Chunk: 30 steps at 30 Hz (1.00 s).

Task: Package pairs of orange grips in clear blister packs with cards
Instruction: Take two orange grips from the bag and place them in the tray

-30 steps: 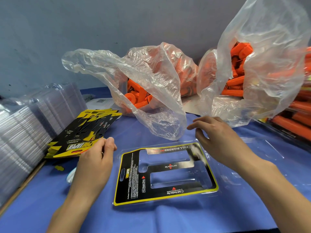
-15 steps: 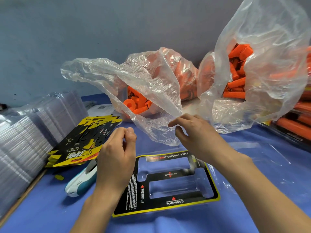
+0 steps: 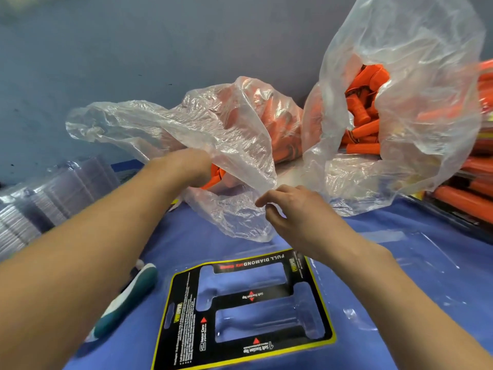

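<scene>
Card [image 3: 184, 316], black w/ yellow edge, is lying flat in a clear pack [image 3: 357, 319] on blue cloth [image 3: 416, 303]. Cloth is showing thru both of the card's cut-out pockets. Pack's other clear half is spreading out to the right of card.

Just beyond card, a film bag [image 3: 240, 140] is slumping on its side w/ mouth facing card. Orange grips [image 3: 289, 145] are showing thru the film, and one is poking out at the mouth, touching the L wrist.

L hand [image 3: 192, 169] is sitting in bag mouth, beyond-left of card. Film is covering the fingers, so can't tell if they're open or closed on anything.

R hand [image 3: 296, 212] is hanging just beyond card's far edge, fingers curling, thumb & forefinger pinching bag's rim.

Beyond-right of card, 2nd bag [image 3: 400, 76] is standing upright & open, more grips piling inside it.

Teal-white tool [image 3: 128, 297] is lying just left of card, partly under L forearm. Blister stack [image 3: 26, 209] is sitting well left of card. Filled packs [image 3: 474, 193], orange inside, are stacking up far right of card, beside 2nd bag.
</scene>
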Motion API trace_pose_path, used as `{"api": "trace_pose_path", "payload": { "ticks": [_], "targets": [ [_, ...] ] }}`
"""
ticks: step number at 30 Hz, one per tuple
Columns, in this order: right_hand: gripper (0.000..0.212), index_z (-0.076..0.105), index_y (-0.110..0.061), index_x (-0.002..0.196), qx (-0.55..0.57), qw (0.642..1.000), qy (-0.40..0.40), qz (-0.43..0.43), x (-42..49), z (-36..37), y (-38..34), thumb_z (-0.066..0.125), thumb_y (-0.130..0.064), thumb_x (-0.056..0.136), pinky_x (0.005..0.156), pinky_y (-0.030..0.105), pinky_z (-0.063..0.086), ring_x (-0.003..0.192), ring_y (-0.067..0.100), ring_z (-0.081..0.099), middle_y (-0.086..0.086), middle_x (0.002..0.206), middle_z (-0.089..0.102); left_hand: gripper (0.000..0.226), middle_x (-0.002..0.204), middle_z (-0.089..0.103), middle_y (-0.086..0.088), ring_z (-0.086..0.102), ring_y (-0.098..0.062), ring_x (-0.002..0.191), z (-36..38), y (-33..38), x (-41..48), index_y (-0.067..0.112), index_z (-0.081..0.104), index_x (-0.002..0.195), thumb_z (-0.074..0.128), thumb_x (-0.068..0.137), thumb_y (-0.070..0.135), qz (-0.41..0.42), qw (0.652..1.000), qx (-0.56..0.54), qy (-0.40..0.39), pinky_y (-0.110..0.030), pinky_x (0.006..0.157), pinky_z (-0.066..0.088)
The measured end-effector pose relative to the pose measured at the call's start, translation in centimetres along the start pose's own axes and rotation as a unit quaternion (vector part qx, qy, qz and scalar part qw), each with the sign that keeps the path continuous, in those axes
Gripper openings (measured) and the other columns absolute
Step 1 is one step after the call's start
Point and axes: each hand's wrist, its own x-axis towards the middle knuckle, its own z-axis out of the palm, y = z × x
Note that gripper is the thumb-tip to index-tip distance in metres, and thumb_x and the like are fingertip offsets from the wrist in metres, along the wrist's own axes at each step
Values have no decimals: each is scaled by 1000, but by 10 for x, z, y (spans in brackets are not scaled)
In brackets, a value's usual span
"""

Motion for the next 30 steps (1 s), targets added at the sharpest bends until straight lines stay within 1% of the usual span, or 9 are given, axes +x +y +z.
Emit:
{"api": "trace_pose_path", "payload": {
  "ticks": [3, 5, 10, 13, 15, 17, 20, 23, 30],
  "targets": [
    [32, 62, -32, 121, -16, 1000, 7, -10, 1, 4, -2, 36, -38, 103, 98, 38, 38, 110, 27, 53, -2, 120, 63, 19, 105, 62, -8, 56, -30, 103, 22, -8, 33, 12, 60, 113, 50, 98, 17, -12, 995, 26, -99, -37, 93, 45],
    [33, 62, -29, 120, -12, 1000, 10, -14, 3, 6, 0, 34, -39, 104, 99, 41, 37, 109, 27, 53, 0, 118, 64, 30, 118, 60, -12, 55, -29, 104, 30, -9, 46, 8, 57, 126, 49, 98, 18, -36, 993, 35, -103, -33, 91, 44],
    [32, 62, -28, 116, 5, 999, 31, -1, 5, 3, 10, 33, -38, 105, 92, 39, 34, 103, 27, 53, -1, 109, 64, 19, 77, 47, -2, 40, -19, 68, 43, -14, 67, 21, 47, 83, 44, 99, 13, -79, 990, -39, -106, -27, 63, 35],
    [35, 61, -26, 113, 16, 999, 35, 5, 7, 3, 13, 30, -41, 105, 90, 41, 34, 101, 28, 52, 1, 103, 62, 6, 98, 56, -12, 52, -30, 90, 48, -21, 76, 11, 55, 98, 50, 95, 12, -95, 989, -90, -69, -35, 78, 43],
    [37, 61, -26, 116, 20, 999, 37, 6, 8, 2, 13, 29, -43, 105, 90, 41, 35, 102, 29, 52, 1, 106, 63, 24, 112, 59, -19, 56, -38, 103, 54, -25, 84, 4, 56, 117, 52, 94, 13, -101, 988, -99, -57, -40, 88, 46],
    [38, 61, -27, 119, 18, 999, 46, 7, 9, 0, 15, 30, -44, 105, 89, 40, 36, 104, 29, 52, 1, 109, 62, 17, 110, 63, -24, 57, -42, 106, 58, -28, 88, 0, 61, 101, 59, 93, 15, -99, 988, -116, -39, -42, 87, 45],
    [38, 62, -25, 120, 41, 997, 57, 13, 12, -3, 20, 32, -42, 105, 89, 40, 37, 105, 29, 51, 2, 111, 62, 21, 96, 62, -22, 51, -35, 84, 63, -33, 96, 5, 48, 75, 55, 93, 11, -95, 990, -98, -22, -35, 72, 38],
    [37, 64, -23, 116, 62, 995, 76, 17, 15, -4, 23, 33, -40, 105, 90, 39, 39, 105, 29, 51, 3, 111, 63, 9, 101, 60, -20, 52, -35, 88, 67, -37, 101, 3, 55, 90, 56, 93, 12, -83, 993, -87, -15, -34, 74, 39],
    [33, 61, -25, 122, 86, 992, 90, 14, 15, -4, 23, 35, -38, 105, 92, 42, 40, 107, 27, 50, 1, 113, 63, 21, 110, 65, -23, 61, -39, 97, 73, -43, 98, 0, 63, 110, 59, 92, 9, -86, 994, -70, 14, -42, 85, 51]
  ]
}}
